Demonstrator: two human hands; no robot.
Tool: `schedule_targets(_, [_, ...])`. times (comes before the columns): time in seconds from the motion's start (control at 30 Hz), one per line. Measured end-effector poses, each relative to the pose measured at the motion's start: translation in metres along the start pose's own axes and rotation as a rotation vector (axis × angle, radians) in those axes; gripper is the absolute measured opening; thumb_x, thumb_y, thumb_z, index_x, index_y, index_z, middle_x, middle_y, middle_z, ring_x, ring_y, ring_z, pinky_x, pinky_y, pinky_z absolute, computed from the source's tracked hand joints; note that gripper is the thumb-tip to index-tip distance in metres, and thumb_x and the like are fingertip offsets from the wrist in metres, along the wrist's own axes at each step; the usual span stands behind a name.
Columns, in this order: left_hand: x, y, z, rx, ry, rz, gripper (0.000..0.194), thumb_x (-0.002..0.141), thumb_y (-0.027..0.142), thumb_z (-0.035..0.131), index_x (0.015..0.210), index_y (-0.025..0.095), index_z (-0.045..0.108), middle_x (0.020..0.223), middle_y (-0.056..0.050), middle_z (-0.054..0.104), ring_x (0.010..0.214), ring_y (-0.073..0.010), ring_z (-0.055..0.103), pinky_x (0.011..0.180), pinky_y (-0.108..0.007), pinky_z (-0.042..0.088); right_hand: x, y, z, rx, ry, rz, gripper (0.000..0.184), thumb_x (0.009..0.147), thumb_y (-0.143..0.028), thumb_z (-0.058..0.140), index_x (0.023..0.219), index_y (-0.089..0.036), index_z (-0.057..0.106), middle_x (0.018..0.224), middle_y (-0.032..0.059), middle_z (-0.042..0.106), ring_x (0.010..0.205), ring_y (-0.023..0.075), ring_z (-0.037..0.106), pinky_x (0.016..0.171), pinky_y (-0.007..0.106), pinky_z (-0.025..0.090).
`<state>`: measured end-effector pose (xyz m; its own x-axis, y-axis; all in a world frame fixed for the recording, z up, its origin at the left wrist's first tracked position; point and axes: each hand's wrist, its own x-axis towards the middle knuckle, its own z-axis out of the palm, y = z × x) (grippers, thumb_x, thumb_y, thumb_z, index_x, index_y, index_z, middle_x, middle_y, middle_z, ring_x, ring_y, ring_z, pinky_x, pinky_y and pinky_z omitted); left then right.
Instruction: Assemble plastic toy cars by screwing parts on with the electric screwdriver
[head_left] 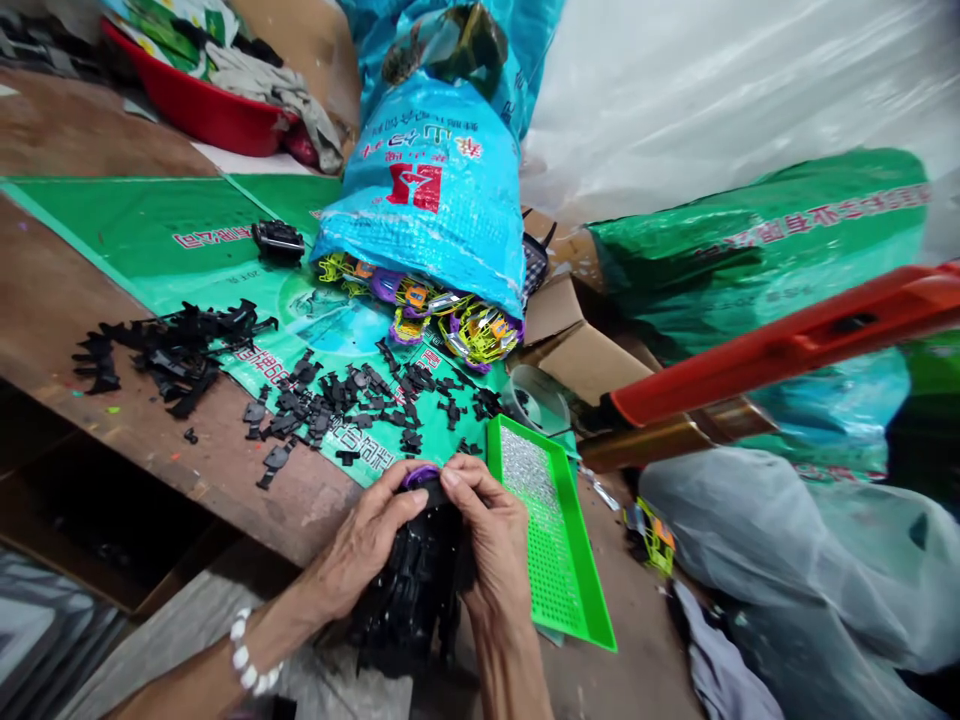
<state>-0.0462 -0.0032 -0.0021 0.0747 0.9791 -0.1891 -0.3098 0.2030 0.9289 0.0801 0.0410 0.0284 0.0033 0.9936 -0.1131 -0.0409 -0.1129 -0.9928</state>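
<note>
Two grips show on my feed: the left hand [365, 545] and right hand [493, 525] both pinch the upper end of a glossy black plastic assembly [416, 585], at a curved purple plastic piece [421, 476]. I see it just left of a bright-green rectangular perforated tray [556, 585].

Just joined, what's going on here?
A person's left hand and right hand hold a black assembly with a purple piece at its far end. Beside the right hand, a green tray contains small silvery pieces. Loose black parts lie farther off, and colourful parts show at a blue sack's mouth.
</note>
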Motion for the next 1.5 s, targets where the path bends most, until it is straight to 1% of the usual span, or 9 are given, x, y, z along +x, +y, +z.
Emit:
schedule_targets(0.2, [0.003, 0.001, 0.002, -0.062, -0.045, -0.043, 0.036, 0.088, 0.043, 0.053, 0.12, 0.027, 0.059, 0.103, 0.0, 0.065, 0.096, -0.0213, 0.055, 0.084, -0.03, 0.04, -0.004, 0.007, 0.0, 0.076, 0.089, 0.001, 0.027, 0.062, -0.037, 0.081, 0.056, -0.018, 0.064, 0.085, 0.0023, 0.054, 0.077, 0.0138, 0.05, 0.069, 0.027, 0.043])
schedule_targets(0.33, [0.004, -0.002, 0.001, -0.074, -0.035, -0.062, 0.029, 0.085, 0.039, 0.057, 0.11, 0.024, 0.062, 0.092, 0.001, 0.063, 0.087, -0.0186, 0.052, 0.076, -0.028, 0.04, -0.005, 0.013, -0.002, 0.04, 0.09, -0.016, 0.028, 0.066, -0.037, 0.079, 0.056, -0.017, 0.062, 0.086, 0.0023, 0.056, 0.079, 0.0143, 0.052, 0.073, 0.028, 0.044])
schedule_targets(0.5, [0.003, 0.001, 0.001, 0.064, 0.021, -0.073, 0.025, 0.085, 0.041, 0.056, 0.096, 0.02, 0.064, 0.081, 0.002, 0.06, 0.078, -0.0167, 0.05, 0.073, -0.027, 0.038, -0.013, 0.009, -0.011, -0.097, 0.007, -0.06, 0.018, 0.072, -0.033, 0.076, 0.062, -0.02, 0.068, 0.087, 0.0015, 0.06, 0.088, 0.0159, 0.056, 0.083, 0.03, 0.043])
schedule_targets(0.63, [0.003, 0.003, 0.002, 0.03, -0.017, -0.077, 0.025, 0.085, 0.04, 0.056, 0.096, 0.019, 0.064, 0.08, 0.002, 0.06, 0.075, -0.0155, 0.049, 0.068, -0.025, 0.038, -0.014, -0.006, -0.023, -0.242, -0.105, -0.101, 0.009, 0.067, -0.028, 0.079, 0.071, -0.022, 0.073, 0.095, 0.0036, 0.064, 0.097, 0.0199, 0.057, 0.09, 0.035, 0.042])
schedule_targets(0.77, [0.005, 0.002, 0.003, 0.078, -0.062, -0.028, 0.028, 0.088, 0.045, 0.054, 0.097, 0.021, 0.066, 0.083, 0.002, 0.062, 0.079, -0.0164, 0.052, 0.07, -0.025, 0.039, -0.01, -0.012, -0.03, -0.255, -0.178, -0.038, 0.013, 0.068, -0.029, 0.077, 0.064, -0.02, 0.07, 0.098, 0.0045, 0.064, 0.098, 0.0211, 0.058, 0.095, 0.038, 0.04])
schedule_targets(0.87, [0.005, 0.001, 0.004, 0.054, -0.07, -0.023, 0.034, 0.089, 0.049, 0.054, 0.105, 0.022, 0.066, 0.091, 0.001, 0.064, 0.084, -0.0166, 0.053, 0.074, -0.025, 0.04, -0.008, -0.007, -0.029, -0.151, -0.149, 0.016, 0.014, 0.065, -0.029, 0.078, 0.062, -0.019, 0.07, 0.097, 0.0053, 0.063, 0.099, 0.0222, 0.058, 0.092, 0.038, 0.042])
schedule_targets(1.13, [0.001, 0.001, 0.002, -0.026, -0.173, -0.053, 0.03, 0.085, 0.043, 0.066, 0.11, 0.027, 0.066, 0.101, 0.002, 0.065, 0.091, -0.0157, 0.055, 0.077, -0.023, 0.042, -0.014, 0.0, -0.024, 0.037, -0.019, 0.073, 0.013, 0.062, -0.027, 0.079, 0.059, -0.019, 0.069, 0.095, 0.0041, 0.06, 0.095, 0.0187, 0.056, 0.082, 0.031, 0.044])
schedule_targets(1.27, [0.001, -0.001, 0.001, -0.049, -0.193, -0.127, 0.034, 0.082, 0.044, 0.068, 0.112, 0.027, 0.066, 0.099, 0.002, 0.063, 0.084, -0.0148, 0.054, 0.074, -0.023, 0.043, -0.018, -0.003, -0.024, 0.077, 0.046, 0.068, 0.016, 0.061, -0.028, 0.081, 0.058, -0.019, 0.068, 0.094, 0.003, 0.058, 0.095, 0.0175, 0.055, 0.084, 0.03, 0.042])
schedule_targets(1.5, [0.004, 0.001, 0.002, 0.043, -0.184, -0.084, 0.03, 0.089, 0.048, 0.057, 0.105, 0.023, 0.064, 0.094, 0.001, 0.064, 0.085, -0.0156, 0.052, 0.073, -0.023, 0.041, -0.023, 0.005, -0.015, -0.125, 0.124, -0.025, 0.018, 0.069, -0.034, 0.076, 0.064, -0.02, 0.067, 0.097, 0.0023, 0.059, 0.098, 0.0187, 0.055, 0.091, 0.034, 0.038])
